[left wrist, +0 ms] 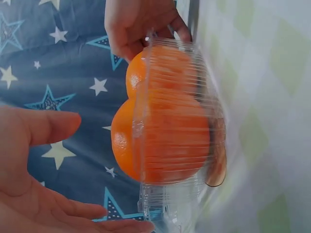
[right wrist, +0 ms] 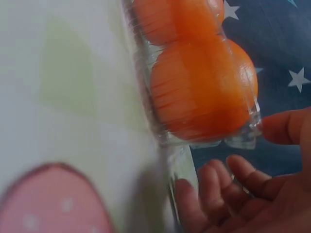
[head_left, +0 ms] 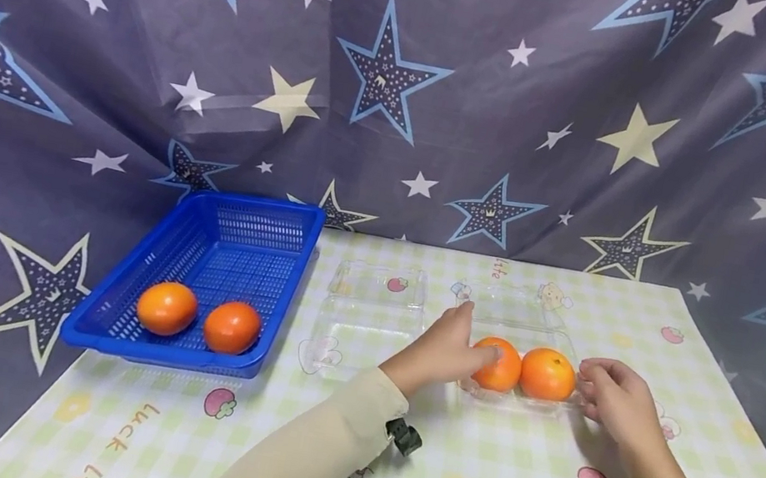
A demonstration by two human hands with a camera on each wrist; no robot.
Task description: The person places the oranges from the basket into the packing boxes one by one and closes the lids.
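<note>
A clear plastic clamshell box lies on the table with its lid folded back. It holds two oranges side by side, the left one and the right one. My left hand reaches in from the left, its straight fingers resting on the left orange. In the left wrist view that hand is spread flat, palm facing the box. My right hand sits at the box's right end with its fingers loosely bent. They lie beside the box rim and hold nothing.
A blue mesh basket at the table's left edge holds two more oranges. An empty clear clamshell box lies open between the basket and my left hand. A star-patterned cloth hangs behind the table.
</note>
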